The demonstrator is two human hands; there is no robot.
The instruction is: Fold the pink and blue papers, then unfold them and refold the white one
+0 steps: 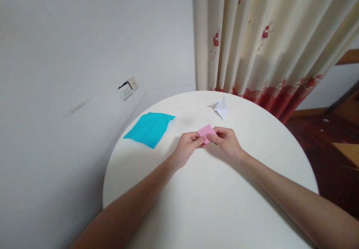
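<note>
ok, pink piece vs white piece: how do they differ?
Held or not: the pink piece is pinched by the left hand and right hand; the white piece rests on the table, untouched.
Shape: the pink piece looks flat and compact; the white piece has points sticking out.
Place: the white piece lies farther from the person than the pink piece.
Shared: both look like folded paper.

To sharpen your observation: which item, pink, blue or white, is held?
The pink folded paper, gripped by the left hand and right hand; the blue sheet and white folded figure lie untouched on the table.
</note>
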